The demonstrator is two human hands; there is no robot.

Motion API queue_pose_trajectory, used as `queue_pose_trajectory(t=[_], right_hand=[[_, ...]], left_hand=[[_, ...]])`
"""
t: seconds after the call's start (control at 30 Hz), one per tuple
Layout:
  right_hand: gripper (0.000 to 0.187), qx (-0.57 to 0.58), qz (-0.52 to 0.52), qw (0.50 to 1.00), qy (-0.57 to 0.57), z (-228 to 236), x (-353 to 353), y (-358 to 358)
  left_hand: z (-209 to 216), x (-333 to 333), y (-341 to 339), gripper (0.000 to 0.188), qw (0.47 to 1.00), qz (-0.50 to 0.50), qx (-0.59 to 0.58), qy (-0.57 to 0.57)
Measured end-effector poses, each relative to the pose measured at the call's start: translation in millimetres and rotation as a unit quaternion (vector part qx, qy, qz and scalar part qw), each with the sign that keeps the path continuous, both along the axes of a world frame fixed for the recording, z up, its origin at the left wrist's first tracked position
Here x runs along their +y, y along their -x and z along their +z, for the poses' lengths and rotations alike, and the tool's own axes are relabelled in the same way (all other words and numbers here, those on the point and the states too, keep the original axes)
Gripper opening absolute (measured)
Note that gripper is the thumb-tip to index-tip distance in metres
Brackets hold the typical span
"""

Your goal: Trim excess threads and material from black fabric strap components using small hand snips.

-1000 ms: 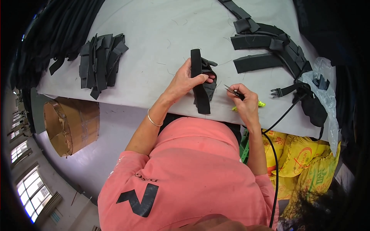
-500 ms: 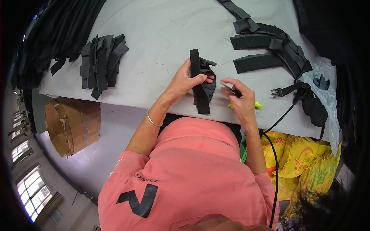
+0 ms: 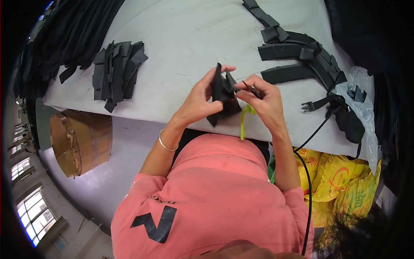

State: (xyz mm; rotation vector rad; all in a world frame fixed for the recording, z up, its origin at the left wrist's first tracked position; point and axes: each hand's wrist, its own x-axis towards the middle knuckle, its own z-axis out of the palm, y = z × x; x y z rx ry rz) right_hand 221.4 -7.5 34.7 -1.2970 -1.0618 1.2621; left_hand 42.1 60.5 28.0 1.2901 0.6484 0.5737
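My left hand [image 3: 196,102] grips a folded black fabric strap piece [image 3: 223,100] above the table's near edge, its fingers and thumb around the left side. Close by on the right, my right hand [image 3: 270,103] is closed on small dark thread snips [image 3: 255,91], whose thin tip points up and left toward the cloth. The right fingertips are at the fabric's right edge; whether they also pinch it I cannot tell. A yellow-green ribbon [image 3: 246,121] hangs down beneath the right hand.
On the white-covered table [image 3: 172,56] lie a pile of black strap pieces [image 3: 117,73] at left and a chain of them [image 3: 317,56] at right. A black buckle strap [image 3: 321,102], a clear plastic bag [image 3: 360,93] and a black cable [image 3: 309,181] are right. Below stand a cardboard box [image 3: 92,142] and yellow sacks [image 3: 332,181].
My right hand has moved left and up to the fabric with the snips. The fabric piece has been turned and folded in my left hand. The yellow-green ribbon now hangs further left.
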Motion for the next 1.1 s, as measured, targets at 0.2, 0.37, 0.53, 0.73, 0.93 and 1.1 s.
queue_pose_trajectory(t=[0.2, 0.37, 0.53, 0.73, 0.93, 1.1], right_hand=[[0.016, 0.015, -0.030, 0.992, -0.119, 17, -10, 10], [0.013, 0.017, -0.081, 0.993, -0.089, 10, -22, 13], [0.017, 0.041, 0.037, 0.996, -0.076, -15, -40, 24], [0.021, 0.018, 0.015, 0.997, -0.079, -36, -46, 27], [0.019, 0.016, 0.078, 0.994, -0.079, -28, -45, 26], [0.012, -0.060, 0.132, 0.982, -0.117, -40, -50, 34]], left_hand=[[-6, -5, 3, 0.063, 0.944, 0.087, 0.035, -0.315], [-33, -12, 7, 0.053, 0.930, 0.071, 0.042, -0.359], [-51, -29, 6, 0.043, 0.990, 0.044, -0.116, 0.064], [-46, -16, 7, 0.039, 0.962, 0.059, -0.089, 0.253], [-44, -8, 3, 0.050, 0.988, 0.079, 0.026, 0.128], [-32, -3, -1, 0.060, 0.986, 0.093, -0.005, 0.142]])
